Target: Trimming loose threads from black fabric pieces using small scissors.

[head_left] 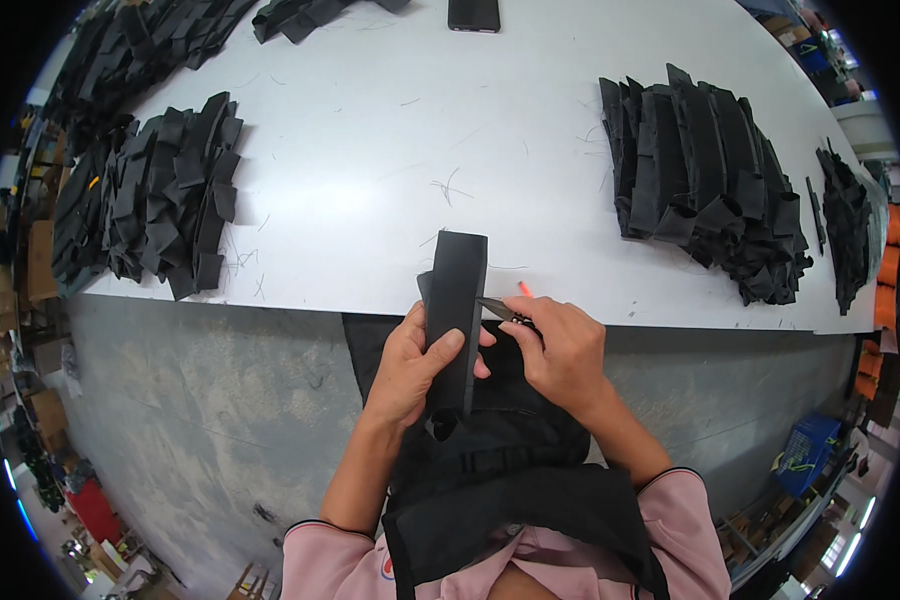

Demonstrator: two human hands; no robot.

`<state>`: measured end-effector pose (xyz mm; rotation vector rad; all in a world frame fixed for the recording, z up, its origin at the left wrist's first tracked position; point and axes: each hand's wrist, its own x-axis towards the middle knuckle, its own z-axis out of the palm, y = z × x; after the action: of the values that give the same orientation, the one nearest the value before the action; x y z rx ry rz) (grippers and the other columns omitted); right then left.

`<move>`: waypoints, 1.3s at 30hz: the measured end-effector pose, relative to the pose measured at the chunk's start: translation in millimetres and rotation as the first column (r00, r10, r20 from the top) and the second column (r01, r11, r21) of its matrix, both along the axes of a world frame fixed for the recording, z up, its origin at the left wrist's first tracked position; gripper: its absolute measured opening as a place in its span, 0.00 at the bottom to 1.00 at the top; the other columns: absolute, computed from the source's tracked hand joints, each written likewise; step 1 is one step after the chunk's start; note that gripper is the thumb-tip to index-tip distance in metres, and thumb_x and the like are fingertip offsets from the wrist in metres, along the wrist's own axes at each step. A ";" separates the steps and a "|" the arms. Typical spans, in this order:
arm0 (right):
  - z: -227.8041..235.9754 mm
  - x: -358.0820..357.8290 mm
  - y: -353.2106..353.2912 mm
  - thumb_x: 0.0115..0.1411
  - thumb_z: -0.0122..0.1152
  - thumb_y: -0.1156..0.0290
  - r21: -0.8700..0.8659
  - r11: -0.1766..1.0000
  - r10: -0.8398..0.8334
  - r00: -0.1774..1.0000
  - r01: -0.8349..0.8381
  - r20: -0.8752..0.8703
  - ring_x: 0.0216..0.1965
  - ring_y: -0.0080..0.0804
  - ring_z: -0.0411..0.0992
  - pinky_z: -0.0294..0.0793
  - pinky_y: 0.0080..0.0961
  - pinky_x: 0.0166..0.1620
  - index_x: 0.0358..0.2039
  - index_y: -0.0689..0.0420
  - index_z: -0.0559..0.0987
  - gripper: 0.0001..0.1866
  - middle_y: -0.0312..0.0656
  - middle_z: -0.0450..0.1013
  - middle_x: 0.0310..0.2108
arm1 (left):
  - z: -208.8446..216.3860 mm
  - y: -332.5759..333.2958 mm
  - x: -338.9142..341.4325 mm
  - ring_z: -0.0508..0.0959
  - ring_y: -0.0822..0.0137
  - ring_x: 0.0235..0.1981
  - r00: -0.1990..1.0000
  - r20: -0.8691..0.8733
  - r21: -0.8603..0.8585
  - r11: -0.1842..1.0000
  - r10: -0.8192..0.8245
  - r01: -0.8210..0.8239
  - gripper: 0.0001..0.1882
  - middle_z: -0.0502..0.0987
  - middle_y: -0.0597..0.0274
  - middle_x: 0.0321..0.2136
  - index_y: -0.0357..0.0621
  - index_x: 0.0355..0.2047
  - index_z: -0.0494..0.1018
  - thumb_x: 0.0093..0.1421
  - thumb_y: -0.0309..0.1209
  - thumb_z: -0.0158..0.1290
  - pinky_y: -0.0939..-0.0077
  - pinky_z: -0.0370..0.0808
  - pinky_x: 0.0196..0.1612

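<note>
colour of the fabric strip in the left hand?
Black, plain with no pattern. The fabric strip in the left hand shows best in the head view.

Middle of the white surface [390,130] ahead of my hands lies open, only loose threads there. Black fabric stack [705,175] blocks the right, another stack [175,195] blocks the left. Phone [473,14] sits at the far edge.

Wide white tabletop [390,150], strewn with loose threads, above a grey concrete floor [200,400]. Cardboard boxes [40,260] stacked along the left edge, a blue crate [808,452] at lower right, orange items [885,290] on the right.
</note>
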<state>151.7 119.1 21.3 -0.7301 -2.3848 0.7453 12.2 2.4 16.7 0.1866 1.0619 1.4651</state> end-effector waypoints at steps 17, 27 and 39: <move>-5.4 2.2 -0.8 0.48 0.63 0.77 -0.039 0.999 0.017 1.000 -0.017 -0.007 0.21 0.34 0.71 0.67 0.25 0.24 0.34 0.59 0.76 0.11 0.42 0.73 0.24 | -1.7 -0.1 0.2 0.77 0.68 0.26 0.999 0.039 -0.027 1.000 -0.008 0.009 0.19 0.76 0.56 0.31 0.37 0.46 0.64 0.57 0.30 0.55 0.76 0.75 0.32; -11.0 4.9 -6.8 0.49 0.62 0.78 -0.435 0.900 -0.112 0.983 0.040 -0.142 0.21 0.30 0.72 0.70 0.20 0.26 0.36 0.61 0.75 0.11 0.43 0.73 0.23 | 2.9 2.9 -1.1 0.76 0.68 0.27 0.996 0.083 -0.029 0.999 -0.015 0.018 0.19 0.75 0.56 0.32 0.37 0.46 0.63 0.57 0.28 0.54 0.75 0.74 0.34; -8.5 -12.1 3.6 0.48 0.60 0.81 -0.256 0.952 0.135 0.982 -0.165 -0.133 0.19 0.29 0.73 0.70 0.23 0.22 0.34 0.61 0.75 0.11 0.42 0.65 0.29 | 4.8 7.9 5.2 0.76 0.69 0.30 0.995 0.005 -0.063 0.993 -0.097 0.097 0.19 0.73 0.59 0.35 0.36 0.49 0.59 0.58 0.23 0.50 0.76 0.74 0.38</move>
<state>139.6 122.7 12.9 -0.5962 -2.2794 1.1574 17.3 10.2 21.5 0.1893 1.0813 1.3427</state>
